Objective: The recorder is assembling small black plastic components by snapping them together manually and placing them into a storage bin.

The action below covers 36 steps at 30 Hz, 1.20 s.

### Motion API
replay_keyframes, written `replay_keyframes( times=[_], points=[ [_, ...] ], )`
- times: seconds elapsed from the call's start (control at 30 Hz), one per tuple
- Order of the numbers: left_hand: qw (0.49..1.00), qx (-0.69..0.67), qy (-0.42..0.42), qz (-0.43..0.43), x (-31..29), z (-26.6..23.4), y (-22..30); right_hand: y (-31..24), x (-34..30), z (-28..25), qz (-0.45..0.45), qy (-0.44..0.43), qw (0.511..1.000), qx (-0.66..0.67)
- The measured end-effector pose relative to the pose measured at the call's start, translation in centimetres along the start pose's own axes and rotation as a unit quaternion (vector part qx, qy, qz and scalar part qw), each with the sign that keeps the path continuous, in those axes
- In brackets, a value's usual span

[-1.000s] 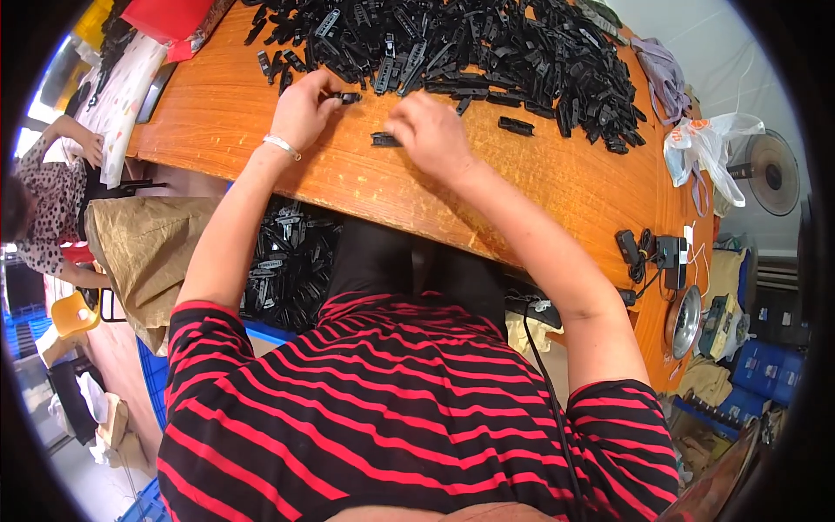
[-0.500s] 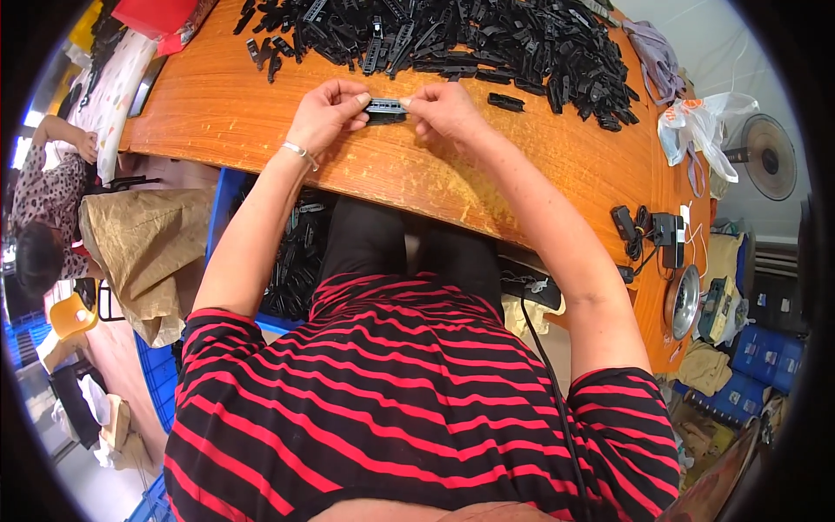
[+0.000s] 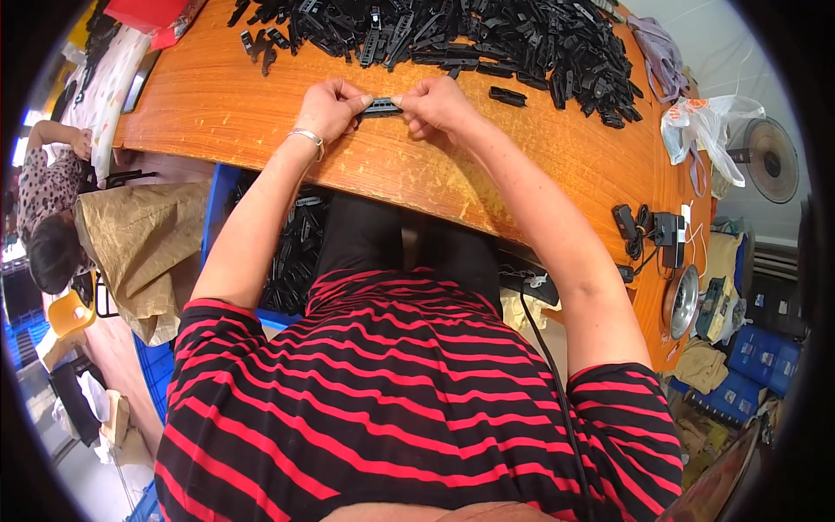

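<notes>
Between my two hands, above the near part of the wooden table (image 3: pixel 235 117), is a short black-and-grey slotted plastic piece (image 3: pixel 381 106). My left hand (image 3: pixel 330 111) pinches its left end with thumb and fingers. At its right end, my right hand (image 3: pixel 439 106) grips it the same way. Beyond the hands spreads a large heap of black plastic pieces (image 3: pixel 487 48), some with grey slotted strips. One loose black piece (image 3: pixel 507 96) lies apart, right of my right hand. Several more lie left of the heap. The exact kind of the held piece is too small to tell.
A blue crate (image 3: pixel 217 213) with black pieces stands below the table edge, left of my legs. Power adapters with cables (image 3: pixel 665 230), a metal bowl (image 3: pixel 683 300) and a plastic bag (image 3: pixel 703 130) are at the right. Another person (image 3: pixel 52 200) is at far left.
Both hands keep their grip on the plastic piece, which has tilted slightly. The person at far left has shifted a little. The whole view has moved slightly.
</notes>
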<state>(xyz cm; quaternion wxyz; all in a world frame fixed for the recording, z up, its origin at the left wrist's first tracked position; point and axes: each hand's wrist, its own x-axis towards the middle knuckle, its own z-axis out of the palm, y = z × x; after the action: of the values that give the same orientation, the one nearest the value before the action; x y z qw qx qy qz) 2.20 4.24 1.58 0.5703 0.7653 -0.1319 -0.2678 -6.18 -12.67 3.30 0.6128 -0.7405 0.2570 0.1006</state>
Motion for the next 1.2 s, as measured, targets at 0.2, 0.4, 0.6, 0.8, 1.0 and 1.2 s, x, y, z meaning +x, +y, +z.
replay_keyframes(
  times=[0.2,0.4,0.6,0.8,1.0,1.2],
  points=[
    [0.995,0.093,-0.044,-0.016,1.4,-0.6,0.3,-1.0,-0.2,0.0,0.062,-0.021,0.998,0.014],
    [0.970,0.239,-0.039,0.033,1.6,-0.4,0.5,-1.1,-0.5,0.2,0.054,0.010,0.998,-0.030],
    [0.961,0.249,0.009,0.124,1.3,-1.9,-1.9,-0.7,-0.8,1.8,0.036,0.027,0.996,-0.080],
    [0.945,0.279,-0.169,-0.011,-5.6,-9.9,-1.0,1.0,-4.3,3.9,-0.100,-0.145,0.977,-0.118],
    [0.931,0.334,0.051,0.139,-3.8,-8.4,1.9,0.6,-1.9,-2.1,-0.271,0.193,0.806,-0.490],
    [0.902,0.373,0.156,0.154,2.9,0.2,2.5,1.9,0.8,-5.6,-0.364,0.206,0.727,-0.545]
  ],
)
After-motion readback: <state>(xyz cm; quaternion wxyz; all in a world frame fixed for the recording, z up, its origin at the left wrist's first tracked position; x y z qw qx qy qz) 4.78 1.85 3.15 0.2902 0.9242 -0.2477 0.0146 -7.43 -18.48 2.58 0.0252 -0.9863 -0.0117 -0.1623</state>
